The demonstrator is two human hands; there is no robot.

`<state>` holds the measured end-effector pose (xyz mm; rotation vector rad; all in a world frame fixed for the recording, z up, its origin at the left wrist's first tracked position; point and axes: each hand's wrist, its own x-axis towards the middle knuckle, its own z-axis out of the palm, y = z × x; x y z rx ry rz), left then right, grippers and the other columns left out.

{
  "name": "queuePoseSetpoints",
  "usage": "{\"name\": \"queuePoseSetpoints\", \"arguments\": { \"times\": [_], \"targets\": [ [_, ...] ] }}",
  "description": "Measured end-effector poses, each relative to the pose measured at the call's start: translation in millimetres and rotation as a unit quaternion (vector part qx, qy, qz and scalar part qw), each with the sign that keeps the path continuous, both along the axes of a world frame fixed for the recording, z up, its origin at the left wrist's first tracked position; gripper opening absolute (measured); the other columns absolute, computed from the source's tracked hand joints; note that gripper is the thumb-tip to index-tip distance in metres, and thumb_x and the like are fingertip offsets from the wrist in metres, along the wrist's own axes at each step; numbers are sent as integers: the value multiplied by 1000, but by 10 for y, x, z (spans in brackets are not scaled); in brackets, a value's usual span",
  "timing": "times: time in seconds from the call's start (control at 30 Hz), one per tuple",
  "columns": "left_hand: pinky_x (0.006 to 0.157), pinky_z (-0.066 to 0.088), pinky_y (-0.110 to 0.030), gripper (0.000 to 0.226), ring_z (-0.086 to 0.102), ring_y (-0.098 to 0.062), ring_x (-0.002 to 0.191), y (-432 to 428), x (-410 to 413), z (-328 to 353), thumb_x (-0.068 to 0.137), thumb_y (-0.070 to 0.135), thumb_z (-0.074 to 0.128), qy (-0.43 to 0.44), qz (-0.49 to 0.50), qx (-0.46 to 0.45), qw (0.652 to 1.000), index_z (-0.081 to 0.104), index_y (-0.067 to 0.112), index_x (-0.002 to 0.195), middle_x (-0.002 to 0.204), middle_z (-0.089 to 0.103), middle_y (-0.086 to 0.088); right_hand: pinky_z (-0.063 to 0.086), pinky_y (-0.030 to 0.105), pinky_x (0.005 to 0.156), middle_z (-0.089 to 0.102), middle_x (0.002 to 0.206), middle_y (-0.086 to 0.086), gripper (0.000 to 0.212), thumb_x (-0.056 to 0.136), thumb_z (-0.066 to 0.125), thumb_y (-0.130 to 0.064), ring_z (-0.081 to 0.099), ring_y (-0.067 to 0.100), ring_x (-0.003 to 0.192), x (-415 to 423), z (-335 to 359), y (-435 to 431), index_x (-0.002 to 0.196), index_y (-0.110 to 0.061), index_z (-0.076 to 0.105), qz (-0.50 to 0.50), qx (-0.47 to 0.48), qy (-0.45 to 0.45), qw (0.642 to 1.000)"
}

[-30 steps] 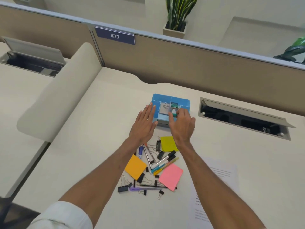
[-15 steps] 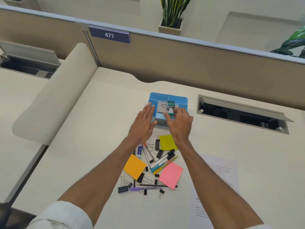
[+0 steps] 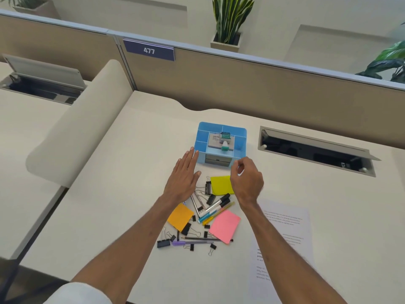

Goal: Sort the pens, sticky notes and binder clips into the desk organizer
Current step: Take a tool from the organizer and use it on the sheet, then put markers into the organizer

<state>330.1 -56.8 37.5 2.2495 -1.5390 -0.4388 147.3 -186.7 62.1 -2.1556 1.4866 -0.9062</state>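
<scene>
A blue desk organizer (image 3: 202,133) stands on the desk, with a grey box and a green-capped item in its middle compartment. My left hand (image 3: 184,176) lies flat and open, fingertips touching the organizer's front left corner. My right hand (image 3: 246,178) hovers just below its front right corner, fingers curled loosely with nothing in them. Below the hands lies a pile: a yellow sticky pad (image 3: 221,184), an orange pad (image 3: 180,216), a pink pad (image 3: 225,226), several pens (image 3: 215,208) and several black binder clips (image 3: 163,243).
A printed sheet (image 3: 285,235) lies at the right of the pile. An open cable hatch (image 3: 315,150) is set in the desk right of the organizer. A partition wall runs along the back, and a padded divider (image 3: 72,128) borders the left.
My right hand has drawn back from the organizer's middle compartment toward me, leaving the green-capped item there. The left hand stayed by the front left corner.
</scene>
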Motion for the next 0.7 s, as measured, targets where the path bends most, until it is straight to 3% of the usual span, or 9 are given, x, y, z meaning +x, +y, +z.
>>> {"name": "queuePoseSetpoints", "arguments": {
  "times": [0.13,0.23,0.33,0.47,0.57,0.7],
  "targets": [
    [141,4,-42,71,-8,-16,170,168,-87,-19,119,34,34,2,18,-10,1000,-9,20,174,182,-18,3,49,28,66,69,82,-9,10,100,66,-28,63,15,69,-156,-85,182,92,-23,65,34,76,43,996],
    [141,5,-42,70,-6,-16,171,289,-120,-34,118,32,34,-6,20,10,1000,-6,19,174,182,-15,2,54,32,72,71,94,-9,2,98,66,-24,64,16,78,-250,-135,279,98,-23,67,114,120,90,982],
    [140,9,-42,66,1,-19,171,392,-159,-52,117,28,35,-33,15,21,999,3,17,174,183,-4,0,53,38,90,67,113,-8,17,97,64,-15,64,16,90,-314,-165,341,110,-23,73,222,145,154,952],
    [138,19,-41,59,15,-22,168,458,-264,-60,115,23,41,-40,6,16,999,22,15,171,180,18,-3,42,36,97,60,127,-5,37,94,59,-6,58,18,115,-355,-181,384,125,-23,72,266,143,214,929],
    [129,35,-41,52,34,-21,158,467,-380,-54,112,20,47,-22,-13,2,1000,39,17,163,166,40,-2,39,35,100,57,133,-5,45,92,59,-3,51,17,126,-386,-172,399,129,-26,70,278,134,240,920],
    [107,50,-39,37,55,-21,130,384,-601,-45,111,25,51,-33,-80,37,996,55,21,148,143,58,1,43,38,100,59,131,-5,41,92,62,-5,56,19,123,-446,-153,399,129,-24,66,212,134,219,943]
  ]
}}
